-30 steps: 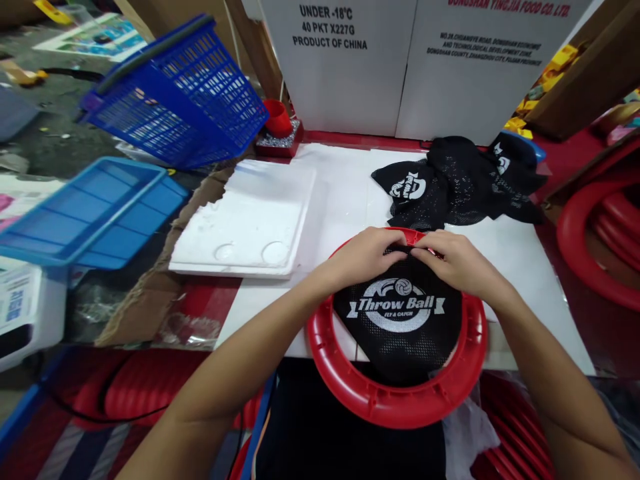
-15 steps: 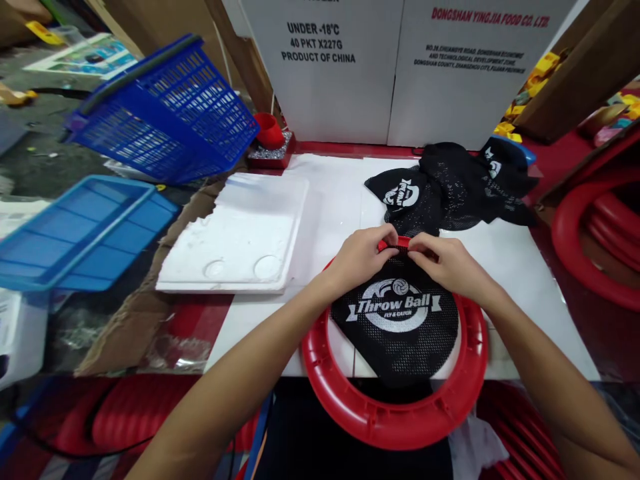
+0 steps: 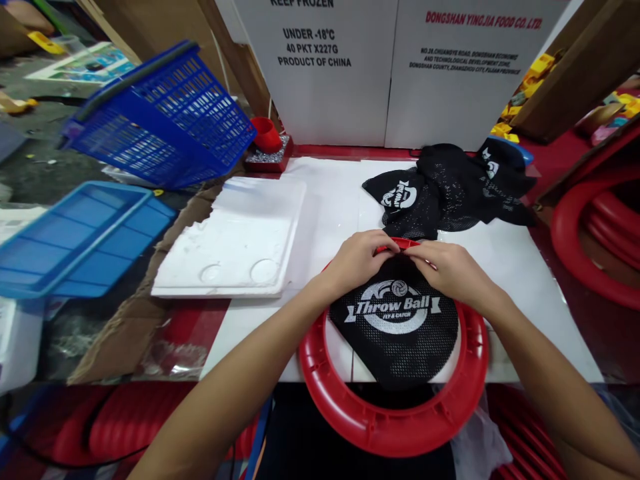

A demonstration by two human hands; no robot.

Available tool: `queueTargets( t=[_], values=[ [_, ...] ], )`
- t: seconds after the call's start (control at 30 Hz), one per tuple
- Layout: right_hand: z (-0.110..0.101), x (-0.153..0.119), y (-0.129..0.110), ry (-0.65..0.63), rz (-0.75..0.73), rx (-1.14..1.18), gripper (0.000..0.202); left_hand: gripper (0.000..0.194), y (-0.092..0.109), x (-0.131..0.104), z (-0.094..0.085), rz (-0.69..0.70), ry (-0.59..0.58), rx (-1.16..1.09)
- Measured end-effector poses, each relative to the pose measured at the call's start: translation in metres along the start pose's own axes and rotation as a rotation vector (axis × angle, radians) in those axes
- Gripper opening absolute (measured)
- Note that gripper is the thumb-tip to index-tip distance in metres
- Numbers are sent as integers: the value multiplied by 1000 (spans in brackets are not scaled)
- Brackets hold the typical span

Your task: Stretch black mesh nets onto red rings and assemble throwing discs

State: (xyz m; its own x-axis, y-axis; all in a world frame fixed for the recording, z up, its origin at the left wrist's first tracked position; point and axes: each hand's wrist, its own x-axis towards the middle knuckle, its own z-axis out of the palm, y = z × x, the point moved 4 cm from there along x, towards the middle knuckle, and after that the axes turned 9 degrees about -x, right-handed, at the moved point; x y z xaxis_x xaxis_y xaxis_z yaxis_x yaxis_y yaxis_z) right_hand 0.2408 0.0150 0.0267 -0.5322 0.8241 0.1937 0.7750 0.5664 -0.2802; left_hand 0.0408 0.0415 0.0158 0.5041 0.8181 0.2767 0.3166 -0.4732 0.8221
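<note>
A red plastic ring (image 3: 390,430) lies at the table's front edge, its near side overhanging my lap. Across its opening is a black mesh net (image 3: 400,347) printed "Throw Ball"; its lower edge hangs loose inside the ring. My left hand (image 3: 363,257) pinches the net's top edge at the far side of the ring. Close beside it, my right hand (image 3: 447,267) pinches the same edge, fingertips almost touching the left ones. What exactly sits between the fingertips is partly hidden. Behind the ring lie more black mesh nets (image 3: 450,187) in a loose heap.
A white foam slab (image 3: 235,240) lies left of the ring. Beyond it are a red cup (image 3: 266,135), a tilted blue basket (image 3: 165,113) and a blue tray (image 3: 85,233). A white carton (image 3: 330,93) stands at the back. More red rings (image 3: 595,233) are stacked at right.
Both hands have stayed at the ring's far edge. My right fingers have moved slightly inward and flattened over the rim; the view has shifted a little.
</note>
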Motion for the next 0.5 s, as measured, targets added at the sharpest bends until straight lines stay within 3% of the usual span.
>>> queueTargets(
  t=[0.5],
  values=[
    [3, 8, 7, 19, 43, 186, 28, 22, 0, -1, 0, 29, -32, 52]
  ],
)
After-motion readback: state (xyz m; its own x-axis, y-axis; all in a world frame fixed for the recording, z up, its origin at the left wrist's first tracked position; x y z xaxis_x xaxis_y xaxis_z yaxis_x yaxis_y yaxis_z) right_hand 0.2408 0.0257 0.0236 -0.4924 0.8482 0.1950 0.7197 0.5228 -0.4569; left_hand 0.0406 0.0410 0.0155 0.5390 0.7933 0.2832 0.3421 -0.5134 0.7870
